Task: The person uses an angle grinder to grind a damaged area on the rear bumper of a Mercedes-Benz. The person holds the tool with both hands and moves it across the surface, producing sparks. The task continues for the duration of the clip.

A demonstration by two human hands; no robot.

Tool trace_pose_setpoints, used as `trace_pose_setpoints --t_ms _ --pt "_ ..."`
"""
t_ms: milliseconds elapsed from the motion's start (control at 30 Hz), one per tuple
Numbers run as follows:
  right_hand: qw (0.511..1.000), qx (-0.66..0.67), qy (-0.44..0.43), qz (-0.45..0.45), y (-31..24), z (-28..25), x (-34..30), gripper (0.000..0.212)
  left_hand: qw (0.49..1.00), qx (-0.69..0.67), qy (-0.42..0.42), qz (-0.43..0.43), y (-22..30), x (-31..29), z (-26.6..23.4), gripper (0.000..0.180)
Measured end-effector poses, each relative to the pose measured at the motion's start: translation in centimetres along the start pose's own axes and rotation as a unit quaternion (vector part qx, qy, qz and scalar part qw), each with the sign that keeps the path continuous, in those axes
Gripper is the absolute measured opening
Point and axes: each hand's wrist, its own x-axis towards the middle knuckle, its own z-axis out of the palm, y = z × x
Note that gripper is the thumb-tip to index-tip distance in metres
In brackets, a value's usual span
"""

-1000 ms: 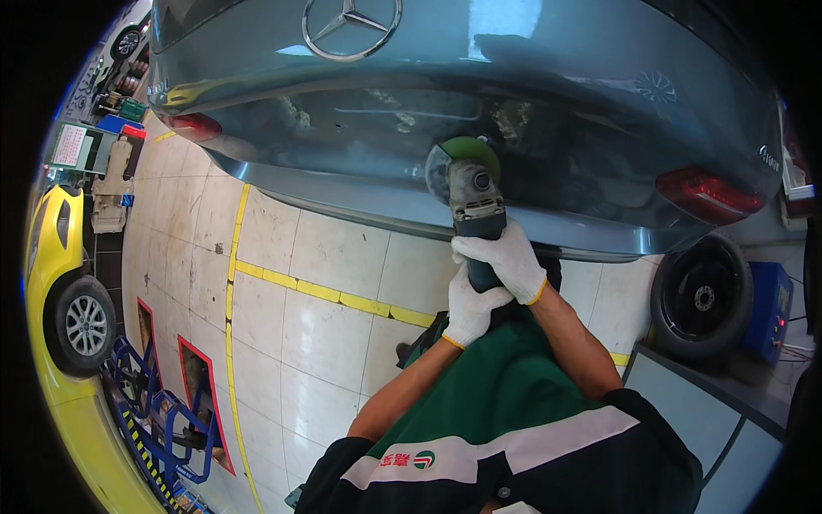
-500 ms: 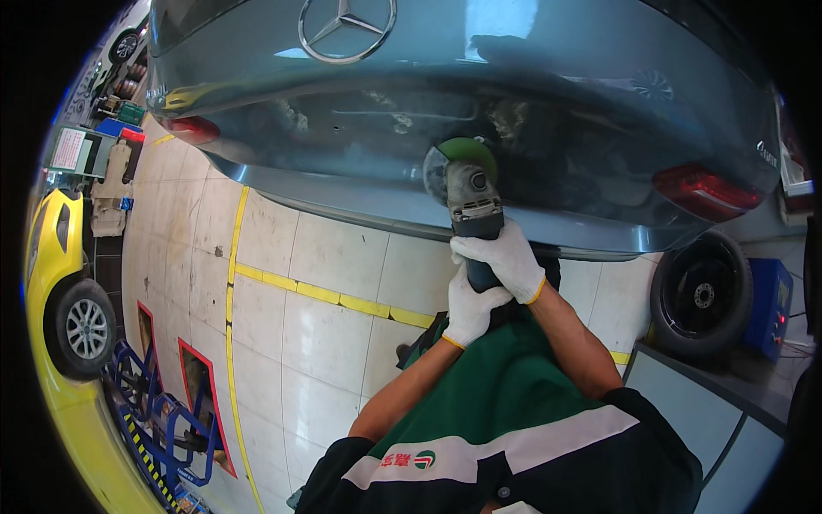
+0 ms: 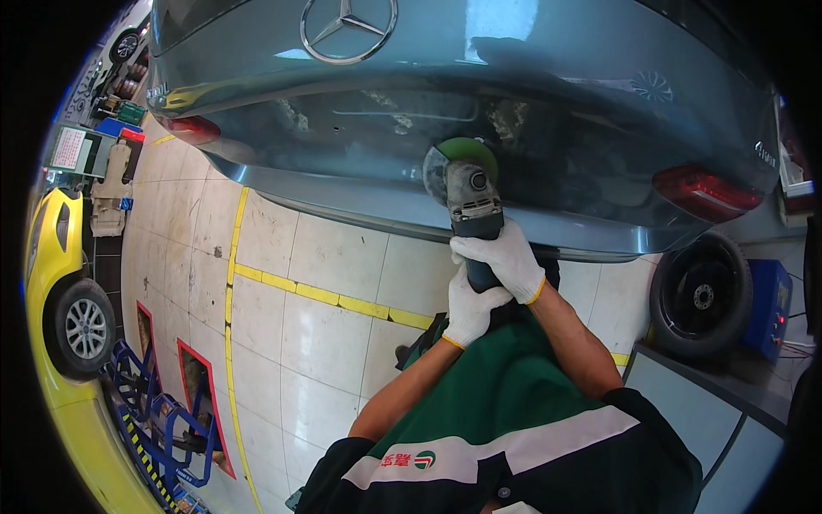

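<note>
— Where do we have the tool right now?

— We hold the angle grinder [image 3: 469, 201] out in front of us, its grey head up against the rear of the blue-grey car [image 3: 548, 94]. The green disc [image 3: 467, 149] at its tip sits on the recessed panel just above the bumper [image 3: 360, 201], roughly at the middle of the car's width.

— And our hands?

— Both wear white gloves. Our right hand [image 3: 507, 257] has its grip wrapped tight round the dark body of the grinder, just behind the head. Our left hand [image 3: 473, 308] is clamped round the handle's rear end, right under the right hand and touching it. Neither grip is apart; both are closed on the tool.

— What lies around us?

— A pale tiled floor [image 3: 325, 325] runs beneath the bumper, crossed by a yellow line [image 3: 334, 297]. To our left stands a yellow car [image 3: 60, 283], with a blue metal frame [image 3: 150, 403] near its wheel. To our right a loose black tyre [image 3: 700, 295] leans beside a blue machine [image 3: 771, 300]. The car's red tail lights [image 3: 704, 190] show at either side, well apart from the disc.

— Can we see the disc's contact point?

— No, the head of the tool hides it.
</note>
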Motion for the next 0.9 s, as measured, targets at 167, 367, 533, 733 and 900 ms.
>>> trace_pose_setpoints --t_ms 167,367,533,733,900 --pt "1.000 0.004 0.001 0.001 0.1 0.2 0.0 0.023 1.000 -0.012 0.004 -0.010 -0.5 -0.1 -0.1 0.061" --pt "1.000 -0.004 -0.007 0.003 -0.1 0.1 -0.1 0.022 1.000 0.007 -0.002 0.006 0.4 0.0 -0.1 0.061" --pt "1.000 -0.001 -0.010 -0.002 0.2 0.1 0.1 0.022 1.000 -0.009 0.001 -0.003 0.0 -0.1 -0.1 0.061" --pt "1.000 -0.006 0.001 0.001 0.1 0.2 0.0 0.021 1.000 0.001 0.002 0.008 0.8 -0.1 0.1 0.063" --pt "1.000 -0.007 -0.017 0.010 -0.6 0.1 -0.1 0.020 1.000 -0.012 -0.012 -0.002 0.5 0.0 -0.1 0.063"
